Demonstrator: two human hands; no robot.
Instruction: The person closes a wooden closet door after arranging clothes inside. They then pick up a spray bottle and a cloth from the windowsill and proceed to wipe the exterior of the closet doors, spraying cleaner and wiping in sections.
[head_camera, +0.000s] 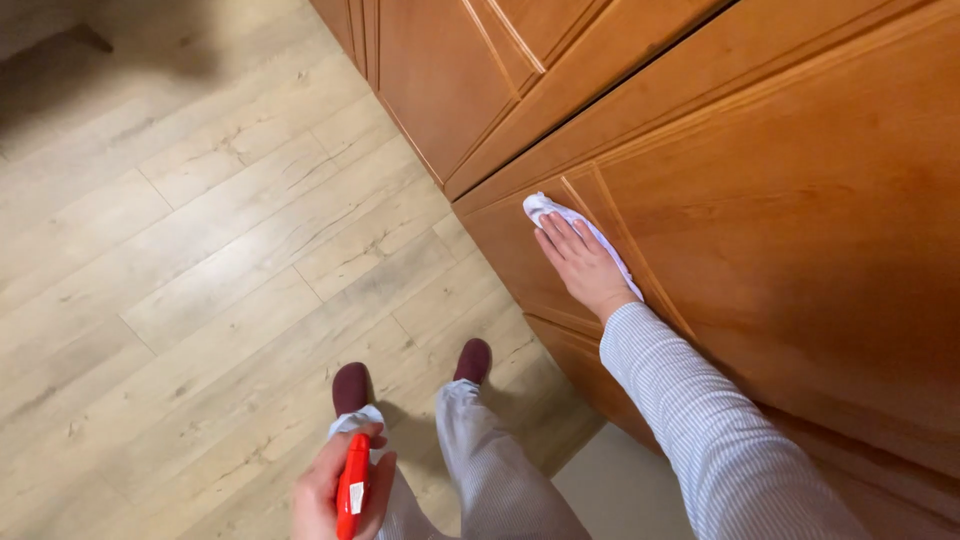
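Note:
My right hand (583, 265) lies flat on a white cloth (541, 206) and presses it against the lower part of a brown wooden cabinet door (800, 230). The cloth's end shows past my fingertips and along the far side of my palm. My left hand (330, 490) is low in the view and grips a red bottle (352, 490) with a white label, held upright near my knee. My sleeve is striped light grey.
Light wooden floor planks (200, 250) spread to the left. More wooden cabinet panels (450, 80) run along the top. My legs in light trousers and dark red slippers (350, 387) stand close to the cabinet base.

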